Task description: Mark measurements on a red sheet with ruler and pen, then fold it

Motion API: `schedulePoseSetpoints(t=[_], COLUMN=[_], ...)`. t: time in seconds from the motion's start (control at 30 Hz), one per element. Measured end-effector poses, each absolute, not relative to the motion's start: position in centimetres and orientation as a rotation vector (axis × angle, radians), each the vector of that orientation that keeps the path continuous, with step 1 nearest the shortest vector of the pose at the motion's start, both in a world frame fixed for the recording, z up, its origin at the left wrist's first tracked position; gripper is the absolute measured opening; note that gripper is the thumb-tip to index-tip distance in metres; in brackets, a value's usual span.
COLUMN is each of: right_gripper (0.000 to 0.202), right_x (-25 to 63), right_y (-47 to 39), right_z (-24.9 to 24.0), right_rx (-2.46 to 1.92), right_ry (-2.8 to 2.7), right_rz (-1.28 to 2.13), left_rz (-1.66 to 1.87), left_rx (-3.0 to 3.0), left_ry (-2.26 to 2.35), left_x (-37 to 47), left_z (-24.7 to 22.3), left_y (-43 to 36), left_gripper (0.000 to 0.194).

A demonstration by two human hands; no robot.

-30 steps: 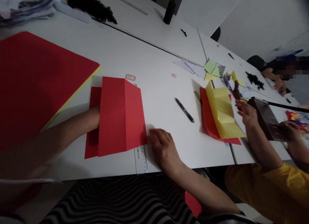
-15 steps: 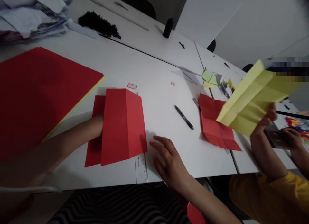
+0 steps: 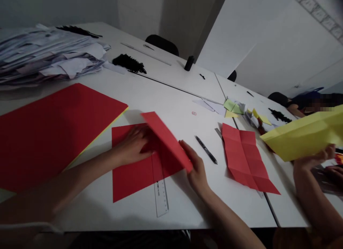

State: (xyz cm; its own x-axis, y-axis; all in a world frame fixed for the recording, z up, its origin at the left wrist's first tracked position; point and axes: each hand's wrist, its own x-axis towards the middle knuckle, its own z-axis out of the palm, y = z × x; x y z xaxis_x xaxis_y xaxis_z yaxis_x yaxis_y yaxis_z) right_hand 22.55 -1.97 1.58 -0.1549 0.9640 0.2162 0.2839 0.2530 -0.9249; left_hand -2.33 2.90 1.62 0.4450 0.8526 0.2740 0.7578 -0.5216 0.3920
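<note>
A sheet of red paper [image 3: 128, 179] lies in front of me with one side folded up into a raised flap. My right hand [image 3: 195, 167] pinches the outer edge of that flap, thumb on one face and fingers on the other. On the sheet, a clear plastic ruler [image 3: 161, 197] runs out toward the table's front edge. Reaching in from the left, my left hand [image 3: 135, 145] has its curled fingers at the ruler's upper end, partly hidden in the shade under the flap.
Left lies a red paper stack [image 3: 66, 134] with a yellow edge, below piled papers [image 3: 53, 59]. A black pen [image 3: 205, 149] and a creased red sheet [image 3: 245, 156] are to the right. Beyond, another person's hand [image 3: 313, 159] holds yellow paper [image 3: 305, 134]. Black cord [image 3: 128, 63] lies behind.
The flap has swung up to the right, uncovering my left hand and more of the ruler. My right hand, open beside the paper before, now grips its edge. The view has tilted upward.
</note>
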Motion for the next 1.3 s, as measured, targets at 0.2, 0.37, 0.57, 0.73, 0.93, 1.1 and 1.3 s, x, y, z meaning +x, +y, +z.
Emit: schedulePoseSetpoints(t=[0.2, 0.37, 0.57, 0.73, 0.93, 1.1, 1.3], right_gripper=[0.038, 0.037, 0.034, 0.037, 0.043, 0.041, 0.041], right_x=[24.8, 26.6, 27.9, 27.9, 28.0, 28.0, 28.2], right_y=[1.5, 2.1, 2.7, 2.8, 3.0, 2.9, 2.9], right_z=[1.5, 1.5, 2.0, 1.7, 1.5, 1.6, 1.6], right_rx=[-1.339, -1.325, -1.237, -1.232, -1.196, -1.180, -1.174], right_ry=[-0.718, -0.569, -0.504, -0.487, -0.589, -0.601, -0.635], right_rz=[1.279, 1.280, 1.158, 1.158, 1.138, 1.138, 1.126], left_rz=[0.441, 0.442, 0.432, 0.443, 0.458, 0.504, 0.521], left_rx=[2.474, 2.463, 2.507, 2.489, 2.534, 2.548, 2.489], left_ry=[1.459, 1.498, 1.540, 1.491, 1.451, 1.414, 1.372], left_x=[-3.1, -3.8, -4.4, -4.2, -3.9, -3.9, -4.1], left_z=[0.6, 0.6, 0.4, 0.3, 0.3, 0.2, 0.7], left_y=[3.4, 3.9, 4.3, 4.4, 4.4, 4.5, 4.8], left_gripper=[0.055, 0.052, 0.054, 0.052, 0.050, 0.050, 0.052])
